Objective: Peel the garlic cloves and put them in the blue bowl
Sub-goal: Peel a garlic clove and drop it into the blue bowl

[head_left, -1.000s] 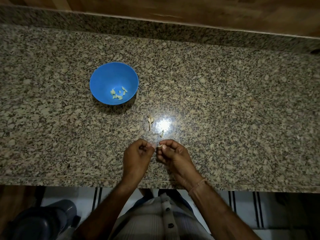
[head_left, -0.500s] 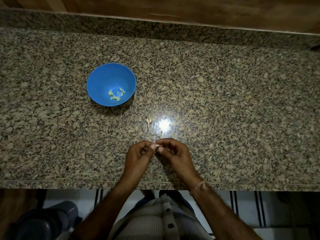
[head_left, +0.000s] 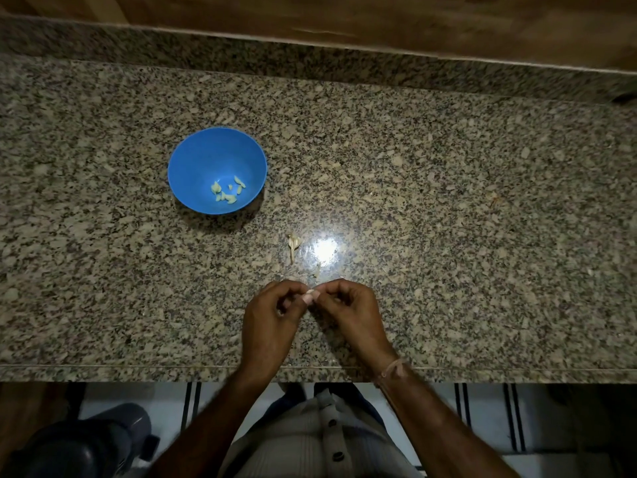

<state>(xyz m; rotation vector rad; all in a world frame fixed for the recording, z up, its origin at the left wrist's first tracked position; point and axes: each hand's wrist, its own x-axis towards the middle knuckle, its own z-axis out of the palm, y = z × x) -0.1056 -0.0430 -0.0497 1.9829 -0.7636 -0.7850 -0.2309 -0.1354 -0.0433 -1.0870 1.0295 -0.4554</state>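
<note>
Two bare hands met at lower centre of the frame: the left hand (head_left: 272,315) and right hand (head_left: 348,312) both pinched one small pale garlic clove (head_left: 309,294) between curled fingertips, over the speckled granite counter (head_left: 448,236). Just beyond lay a dry garlic stem scrap (head_left: 293,244). At upper left stood the round blue plastic bowl (head_left: 200,160), holding several peeled cloves (head_left: 227,192).

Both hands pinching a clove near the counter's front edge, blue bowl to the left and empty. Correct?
Not empty. The head view shows several peeled cloves lying in the bowl. The rest holds: the left hand and right hand pinch a clove near the front edge of the counter, with the bowl to the left.
</note>
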